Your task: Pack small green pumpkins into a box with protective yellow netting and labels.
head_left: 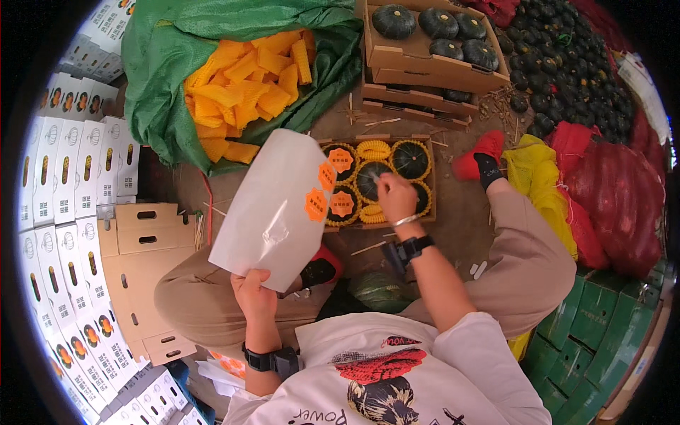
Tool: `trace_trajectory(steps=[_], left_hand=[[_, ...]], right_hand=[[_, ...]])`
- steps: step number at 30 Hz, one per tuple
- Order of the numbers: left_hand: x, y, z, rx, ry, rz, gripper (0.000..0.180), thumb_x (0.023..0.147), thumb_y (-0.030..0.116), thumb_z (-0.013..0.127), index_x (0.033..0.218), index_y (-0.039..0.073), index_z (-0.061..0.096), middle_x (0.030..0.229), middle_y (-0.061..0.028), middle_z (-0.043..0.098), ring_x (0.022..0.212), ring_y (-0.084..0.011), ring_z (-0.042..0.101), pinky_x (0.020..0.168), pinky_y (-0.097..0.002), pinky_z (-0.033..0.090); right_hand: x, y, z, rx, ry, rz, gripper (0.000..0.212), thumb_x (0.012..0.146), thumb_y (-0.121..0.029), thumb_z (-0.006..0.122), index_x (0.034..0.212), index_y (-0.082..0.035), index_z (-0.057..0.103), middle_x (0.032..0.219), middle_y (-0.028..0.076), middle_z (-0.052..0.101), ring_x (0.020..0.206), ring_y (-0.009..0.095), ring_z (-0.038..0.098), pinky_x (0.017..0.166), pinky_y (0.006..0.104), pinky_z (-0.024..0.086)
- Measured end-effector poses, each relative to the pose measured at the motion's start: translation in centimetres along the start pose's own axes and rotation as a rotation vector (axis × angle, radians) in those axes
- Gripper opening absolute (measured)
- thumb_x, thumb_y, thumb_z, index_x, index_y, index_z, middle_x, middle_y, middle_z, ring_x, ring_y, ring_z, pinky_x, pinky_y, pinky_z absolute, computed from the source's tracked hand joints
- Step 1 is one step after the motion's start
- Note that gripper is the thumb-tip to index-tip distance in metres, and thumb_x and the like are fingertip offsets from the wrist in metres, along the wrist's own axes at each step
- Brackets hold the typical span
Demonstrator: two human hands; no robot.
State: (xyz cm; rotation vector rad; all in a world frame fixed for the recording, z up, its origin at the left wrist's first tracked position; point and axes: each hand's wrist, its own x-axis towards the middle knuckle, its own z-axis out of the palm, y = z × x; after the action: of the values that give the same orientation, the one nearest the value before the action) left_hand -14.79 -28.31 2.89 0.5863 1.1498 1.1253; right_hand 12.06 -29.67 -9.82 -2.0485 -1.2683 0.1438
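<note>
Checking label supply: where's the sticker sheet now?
Head view, left of centre: the sticker sheet is in the left hand, its right edge overlapping the open box in view.

White cartons (71, 152) with printed pumpkin pictures and oval handholes stack into a wall along the left, with brown cardboard (145, 273) standing beside them. The floor (453, 216) is a dull brown, littered with bits of straw (370, 247). At the upper left a green woven sack (159, 81) gapes open. A heap of dark green squash (556, 67) fills the upper right corner, above bulging red mesh sacks (613, 195). Green boxes (581, 326), probably cartons, stack at the lower right. Soft, even light covers everything.
</note>
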Motion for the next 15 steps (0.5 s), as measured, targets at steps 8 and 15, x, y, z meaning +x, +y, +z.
trace_trajectory(steps=[8, 15], left_hand=[[0.3, -0.4, 0.4, 0.121, 0.080, 0.042, 0.040, 0.062, -0.004, 0.046, 0.101, -0.006, 0.051, 0.098, -0.0129, 0.056, 0.092, -0.0240, 0.055, 0.082, -0.0344, 0.043], [0.5, 0.2, 0.9, 0.136, 0.198, 0.097, 0.029, 0.064, -0.005, 0.048, 0.092, -0.004, 0.055, 0.085, -0.0064, 0.058, 0.077, -0.0146, 0.055, 0.070, -0.0260, 0.043]], right_hand=[[-1.9, 3.0, 3.3, -0.391, -0.453, -0.210, 0.030, 0.080, -0.027, 0.055, 0.092, 0.000, 0.062, 0.110, 0.014, 0.055, 0.113, 0.024, 0.044, 0.092, 0.0356, 0.039], [-0.4, 2.3, 3.5, -0.425, -0.564, -0.114, 0.061, 0.082, -0.034, 0.052, 0.131, -0.006, 0.028, 0.137, 0.019, 0.017, 0.127, 0.033, 0.014, 0.103, 0.0439, 0.015]])
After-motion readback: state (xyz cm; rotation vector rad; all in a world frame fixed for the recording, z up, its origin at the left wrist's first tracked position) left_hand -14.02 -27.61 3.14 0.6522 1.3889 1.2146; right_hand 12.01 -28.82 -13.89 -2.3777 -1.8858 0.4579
